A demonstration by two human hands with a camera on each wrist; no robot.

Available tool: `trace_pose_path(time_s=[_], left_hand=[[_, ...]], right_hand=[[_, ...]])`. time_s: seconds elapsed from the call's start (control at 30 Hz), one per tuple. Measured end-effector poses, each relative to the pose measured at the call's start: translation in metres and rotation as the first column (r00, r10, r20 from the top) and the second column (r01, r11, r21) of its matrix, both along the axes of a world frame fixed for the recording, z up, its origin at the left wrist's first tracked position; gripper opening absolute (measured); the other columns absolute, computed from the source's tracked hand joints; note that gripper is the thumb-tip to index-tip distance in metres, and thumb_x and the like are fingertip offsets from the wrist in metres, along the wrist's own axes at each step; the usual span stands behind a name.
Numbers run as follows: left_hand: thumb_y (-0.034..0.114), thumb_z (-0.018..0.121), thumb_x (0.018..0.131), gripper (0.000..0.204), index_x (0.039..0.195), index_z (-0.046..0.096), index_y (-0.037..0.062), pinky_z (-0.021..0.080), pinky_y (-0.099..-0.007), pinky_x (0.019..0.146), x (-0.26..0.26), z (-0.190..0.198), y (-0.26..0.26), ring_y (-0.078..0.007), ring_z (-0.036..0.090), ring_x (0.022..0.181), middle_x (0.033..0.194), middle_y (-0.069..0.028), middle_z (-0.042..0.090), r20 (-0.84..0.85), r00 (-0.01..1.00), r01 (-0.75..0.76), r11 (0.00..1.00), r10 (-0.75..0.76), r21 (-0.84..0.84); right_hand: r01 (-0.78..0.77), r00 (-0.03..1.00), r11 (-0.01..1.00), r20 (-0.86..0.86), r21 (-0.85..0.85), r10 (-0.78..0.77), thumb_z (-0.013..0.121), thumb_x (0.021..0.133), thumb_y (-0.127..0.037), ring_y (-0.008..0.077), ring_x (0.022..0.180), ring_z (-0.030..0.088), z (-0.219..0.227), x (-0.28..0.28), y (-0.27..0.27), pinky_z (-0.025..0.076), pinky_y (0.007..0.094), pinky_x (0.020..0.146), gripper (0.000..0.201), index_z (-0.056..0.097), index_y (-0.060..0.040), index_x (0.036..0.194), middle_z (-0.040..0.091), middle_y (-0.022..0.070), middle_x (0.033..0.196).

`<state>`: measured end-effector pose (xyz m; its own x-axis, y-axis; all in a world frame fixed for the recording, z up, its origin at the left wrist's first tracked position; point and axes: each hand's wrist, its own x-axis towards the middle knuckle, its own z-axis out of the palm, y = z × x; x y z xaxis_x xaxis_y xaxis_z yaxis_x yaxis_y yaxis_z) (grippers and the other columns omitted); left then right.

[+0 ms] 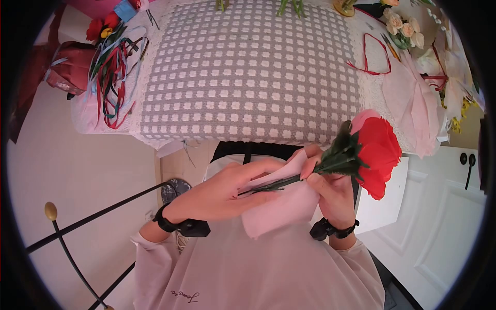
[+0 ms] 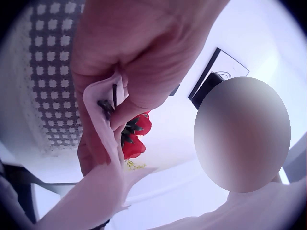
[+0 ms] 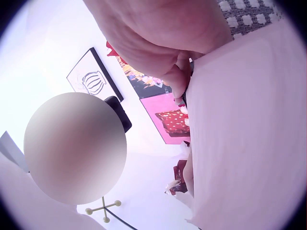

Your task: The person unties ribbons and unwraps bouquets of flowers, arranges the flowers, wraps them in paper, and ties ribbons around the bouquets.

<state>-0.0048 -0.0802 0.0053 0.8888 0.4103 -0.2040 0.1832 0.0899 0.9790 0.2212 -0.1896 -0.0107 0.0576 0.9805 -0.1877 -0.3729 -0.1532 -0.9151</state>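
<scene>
A bunch of artificial flowers with large red rose blooms (image 1: pixel 381 155), dark green leaves and thin stems (image 1: pixel 279 184) lies slanted before the chest. A pale pink piece of fabric-like paper (image 1: pixel 281 212) folds around the lower stems. My left hand (image 1: pixel 219 188) grips the paper and stem ends between thumb and fingers; in the left wrist view the dark stem ends (image 2: pixel 106 108) show inside the fold. Just below the leaves, my right hand (image 1: pixel 333 196) pinches the stems and the paper's upper edge. In the right wrist view the paper (image 3: pixel 249 134) hides most fingertips. A pink petal (image 1: pixel 366 119) shows behind the red.
A table with a grey and white checked cloth (image 1: pixel 248 77) stands ahead. On its left lie tangled ribbons (image 1: pixel 116 77) beside a dark red wrapped bundle (image 1: pixel 72 67). To the right are a red ribbon (image 1: pixel 367 57), pale roses (image 1: pixel 405 28) and pink wrapping (image 1: pixel 413 103).
</scene>
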Motion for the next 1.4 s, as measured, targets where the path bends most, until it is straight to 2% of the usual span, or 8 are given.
trace_pose_path(time_s=[0.2, 0.37, 0.6, 0.7, 0.87, 1.17, 1.23, 1.4], left_hand=[[0.017, 0.064, 0.105, 0.041, 0.138, 0.049, -0.0015, 0.050, -0.0319, 0.077, -0.006, 0.001, 0.006, -0.0167, 0.062, 0.086, 0.093, -0.0068, 0.061, 0.083, 0.995, 0.057, 0.998, -0.056, -0.007], [0.017, 0.052, 0.109, 0.029, 0.133, 0.048, -0.0008, 0.043, -0.0442, 0.060, -0.009, 0.012, 0.012, -0.0339, 0.061, 0.064, 0.075, -0.0168, 0.057, -0.138, 0.947, 0.292, 0.956, -0.289, 0.008], [0.015, 0.051, 0.108, 0.032, 0.135, 0.046, -0.0021, 0.044, -0.0488, 0.063, -0.011, 0.027, 0.009, -0.0428, 0.061, 0.071, 0.079, -0.0223, 0.058, -0.273, 0.924, 0.322, 0.928, -0.266, 0.188], [0.016, 0.050, 0.109, 0.042, 0.145, 0.043, -0.0048, 0.048, -0.0442, 0.067, -0.017, 0.014, 0.008, -0.0361, 0.066, 0.076, 0.088, -0.0212, 0.065, -0.073, 0.963, 0.269, 0.943, -0.259, 0.197], [0.025, 0.055, 0.111, 0.048, 0.144, 0.056, -0.0087, 0.049, -0.0264, 0.076, -0.014, -0.003, 0.029, -0.0098, 0.062, 0.086, 0.110, -0.0079, 0.074, -0.058, 0.962, 0.177, 0.768, -0.268, -0.616], [0.035, 0.049, 0.114, 0.050, 0.149, 0.050, -0.0004, 0.037, -0.0203, 0.061, -0.004, -0.034, 0.017, -0.0001, 0.044, 0.074, 0.094, 0.0091, 0.054, 0.117, 0.927, 0.339, 0.661, -0.356, -0.669], [0.037, 0.048, 0.114, 0.055, 0.155, 0.043, 0.0016, 0.037, -0.0192, 0.061, -0.001, -0.025, 0.017, 0.0002, 0.044, 0.074, 0.097, 0.0098, 0.054, 0.089, 0.928, 0.308, 0.609, -0.362, -0.731], [0.045, 0.039, 0.115, 0.064, 0.163, 0.031, 0.0040, 0.043, -0.0205, 0.078, 0.005, -0.024, 0.008, 0.0001, 0.048, 0.092, 0.110, 0.0067, 0.055, 0.140, 0.955, 0.282, 0.647, -0.263, -0.708]], right_hand=[[-0.133, 0.991, 0.989, 0.042, 0.072, 0.130, 0.066, 0.102, -0.008, 0.0108, 0.104, 0.055, -0.005, 0.005, -0.001, 0.045, 0.0277, 0.088, 0.010, 0.069, 0.0008, 0.106, 0.059, 0.0057, 0.120], [-0.170, 0.980, 0.980, 0.124, 0.107, 0.157, 0.063, 0.103, -0.007, 0.0113, 0.103, 0.055, -0.003, 0.004, 0.001, 0.045, 0.0273, 0.086, 0.010, 0.068, 0.0010, 0.108, 0.059, 0.0056, 0.120], [-0.207, 0.978, 0.971, 0.045, 0.121, 0.203, 0.060, 0.099, 0.000, 0.0152, 0.098, 0.060, -0.014, 0.006, 0.006, 0.048, 0.0296, 0.086, 0.008, 0.067, 0.0018, 0.103, 0.066, 0.0092, 0.107], [-0.235, 0.972, 0.964, 0.009, 0.125, 0.236, 0.063, 0.096, -0.002, 0.0188, 0.097, 0.064, -0.011, 0.007, 0.007, 0.050, 0.0319, 0.087, 0.007, 0.068, 0.0014, 0.099, 0.069, 0.0120, 0.105], [-0.361, 0.929, 0.905, 0.001, 0.226, 0.371, 0.067, 0.094, -0.004, 0.0264, 0.099, 0.067, -0.016, 0.015, 0.015, 0.051, 0.0351, 0.089, 0.006, 0.070, 0.0005, 0.095, 0.073, 0.0158, 0.107], [-0.353, 0.933, 0.900, 0.166, 0.256, 0.319, 0.078, 0.094, -0.022, 0.0347, 0.106, 0.073, -0.005, 0.006, 0.030, 0.058, 0.0379, 0.087, 0.022, 0.072, -0.0040, 0.083, 0.070, 0.0303, 0.121], [-0.406, 0.910, 0.858, 0.222, 0.313, 0.350, 0.072, 0.098, -0.015, 0.0242, 0.102, 0.071, -0.006, 0.007, 0.034, 0.059, 0.0369, 0.085, 0.017, 0.071, -0.0059, 0.083, 0.054, 0.0170, 0.152], [-0.456, 0.884, 0.886, 0.159, 0.090, 0.439, 0.072, 0.095, -0.010, 0.0156, 0.093, 0.071, 0.004, 0.015, 0.030, 0.055, 0.0278, 0.065, 0.014, 0.071, -0.0051, 0.082, 0.052, 0.0135, 0.155]])
